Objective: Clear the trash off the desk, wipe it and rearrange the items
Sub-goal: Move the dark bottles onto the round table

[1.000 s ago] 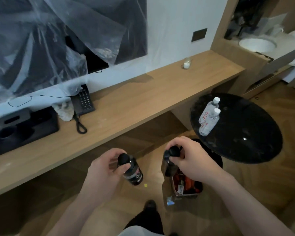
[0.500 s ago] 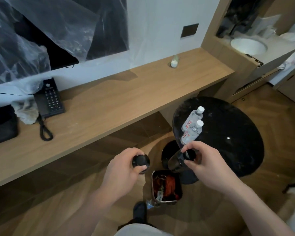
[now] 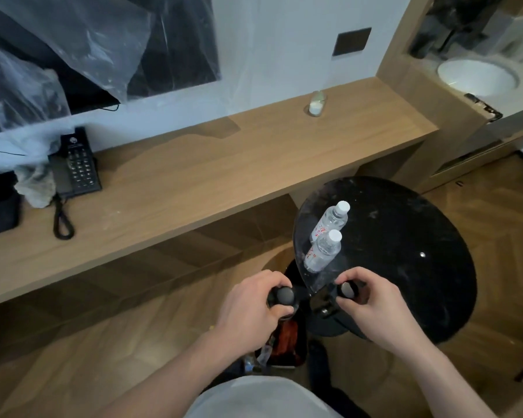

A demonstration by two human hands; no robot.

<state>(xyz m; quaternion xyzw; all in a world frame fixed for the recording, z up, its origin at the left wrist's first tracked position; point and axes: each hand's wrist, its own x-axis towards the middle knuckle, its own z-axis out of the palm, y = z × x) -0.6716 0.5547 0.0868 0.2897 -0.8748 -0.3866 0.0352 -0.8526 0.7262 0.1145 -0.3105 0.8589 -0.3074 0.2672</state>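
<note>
Beside the long wooden desk (image 3: 194,182), by a round black table (image 3: 420,251), the left hand (image 3: 248,312) and right hand (image 3: 372,306) each curl tightly round a dark bottle: left bottle (image 3: 283,297), right bottle (image 3: 329,298).

A white wall (image 3: 284,49) rises above herringbone wood floor (image 3: 73,357), beside a round black table (image 3: 405,267).

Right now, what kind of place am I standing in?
Most likely a hotel room. A long wooden desk built along the wall carries a corded desk phone, two sealed water bottles stand on a small round black table, and a washbasin sits just past the partition.
</note>
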